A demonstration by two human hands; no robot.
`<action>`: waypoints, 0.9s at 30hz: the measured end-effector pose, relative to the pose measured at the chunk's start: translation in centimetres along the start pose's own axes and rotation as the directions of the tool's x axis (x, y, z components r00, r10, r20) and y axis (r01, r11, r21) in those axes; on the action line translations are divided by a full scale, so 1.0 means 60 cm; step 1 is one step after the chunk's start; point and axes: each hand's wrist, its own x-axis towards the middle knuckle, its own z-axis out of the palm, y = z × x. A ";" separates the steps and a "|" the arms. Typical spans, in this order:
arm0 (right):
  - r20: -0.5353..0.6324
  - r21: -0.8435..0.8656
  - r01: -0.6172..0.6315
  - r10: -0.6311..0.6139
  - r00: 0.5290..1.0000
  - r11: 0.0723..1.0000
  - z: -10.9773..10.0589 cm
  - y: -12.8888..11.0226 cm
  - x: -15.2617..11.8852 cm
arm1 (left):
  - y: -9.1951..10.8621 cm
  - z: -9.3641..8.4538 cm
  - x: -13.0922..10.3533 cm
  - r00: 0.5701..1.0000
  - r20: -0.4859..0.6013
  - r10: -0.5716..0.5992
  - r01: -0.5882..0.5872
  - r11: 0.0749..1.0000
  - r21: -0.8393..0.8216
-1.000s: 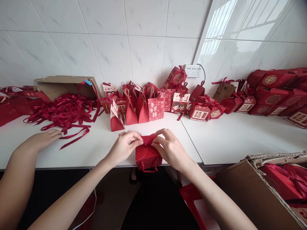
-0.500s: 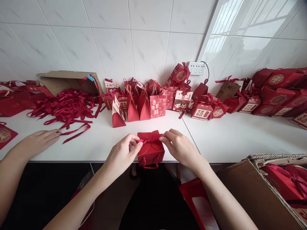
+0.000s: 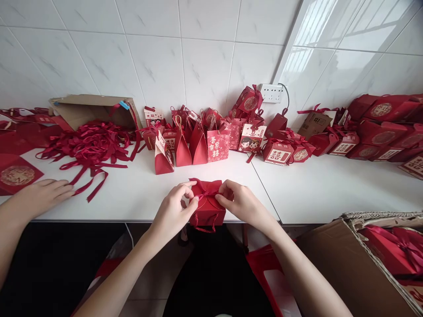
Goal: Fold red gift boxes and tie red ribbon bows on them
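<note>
A small red gift box sits at the front edge of the white table, its twisted cord handle hanging over the near side. Across its top runs a dark red ribbon, gathered in a bow at the middle. My left hand pinches the ribbon at the bow's left side. On the right side, my right hand pinches the other part of the ribbon between thumb and fingers. Parts of the bow are hidden behind my fingertips.
A co-worker's hand rests at left by a ribbon strip and a red box. Loose ribbons spill from a cardboard box. Red gift boxes line the wall. An open carton stands at lower right.
Both my hands have drawn closer to the bow, and its loops stand out more. The co-worker's hand has shifted left with the ribbon strip, and more of the red box there shows.
</note>
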 end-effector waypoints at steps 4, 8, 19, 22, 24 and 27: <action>0.005 0.092 -0.023 0.023 1.000 0.996 -0.003 0.006 -0.002 | -0.007 0.001 0.001 1.000 -0.010 0.011 -0.011 0.999 -0.044; 0.012 0.065 -0.069 0.068 0.998 0.995 -0.003 0.004 -0.007 | -0.011 0.001 0.004 0.998 -0.048 -0.041 0.039 0.998 -0.044; 0.155 0.259 -0.048 0.008 0.988 0.965 -0.010 0.026 0.013 | -0.018 -0.001 0.019 0.953 0.191 -0.236 0.296 0.862 -0.411; 0.149 0.314 -0.066 0.019 0.989 0.947 -0.011 0.031 0.011 | -0.013 0.000 0.017 0.945 0.211 -0.251 0.323 0.821 -0.470; 0.119 0.320 -0.085 0.049 0.992 0.944 -0.009 0.031 0.008 | -0.011 0.001 0.016 0.947 0.204 -0.247 0.317 0.818 -0.479; 0.119 0.316 -0.100 0.065 0.991 0.943 -0.003 0.029 0.003 | -0.012 0.003 0.018 0.954 0.184 -0.236 0.296 0.835 -0.463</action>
